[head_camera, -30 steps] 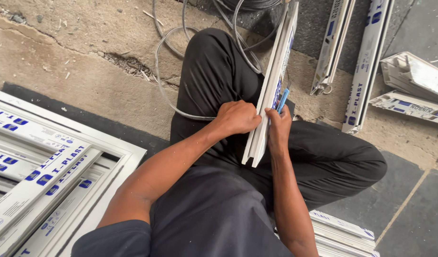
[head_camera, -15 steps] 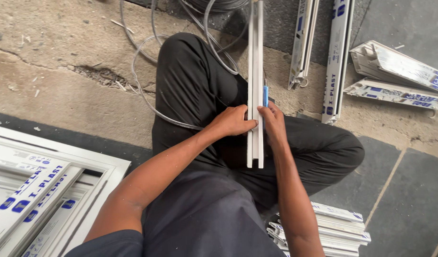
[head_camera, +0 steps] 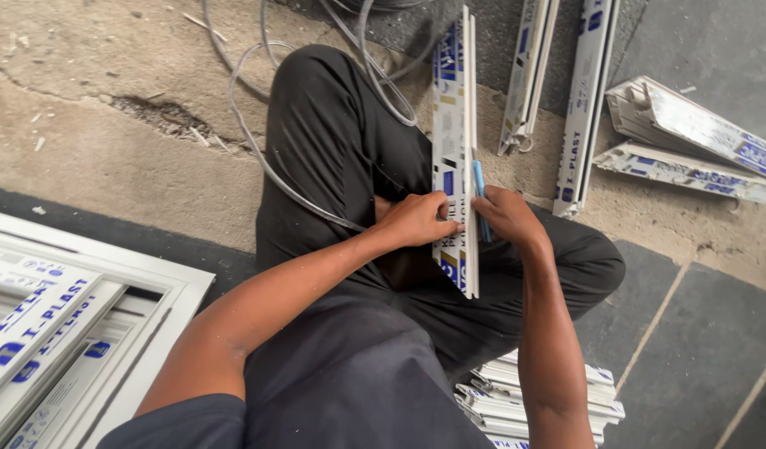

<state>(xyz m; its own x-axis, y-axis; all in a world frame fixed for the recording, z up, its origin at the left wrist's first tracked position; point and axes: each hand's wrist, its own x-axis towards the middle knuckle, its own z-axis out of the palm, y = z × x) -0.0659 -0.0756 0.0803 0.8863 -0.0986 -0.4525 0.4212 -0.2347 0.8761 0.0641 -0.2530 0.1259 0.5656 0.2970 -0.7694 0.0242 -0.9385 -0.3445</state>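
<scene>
One camera only, worn on my head, looking steeply down over my chest and folded legs to the floor (head_camera: pixel 108 158). It sits close: my forearms and lap fill the middle, and the floor's far edge lies at the top of the view

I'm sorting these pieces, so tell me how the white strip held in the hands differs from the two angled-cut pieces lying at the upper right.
The held strip is long, narrow and lies across the lap, gripped by the left hand and right hand; the angled-cut pieces lie untouched on the floor. The strip's near end looks square; theirs are cut slantwise, showing hollow chambers. They look broader. Both are white with blue-printed film.
</scene>
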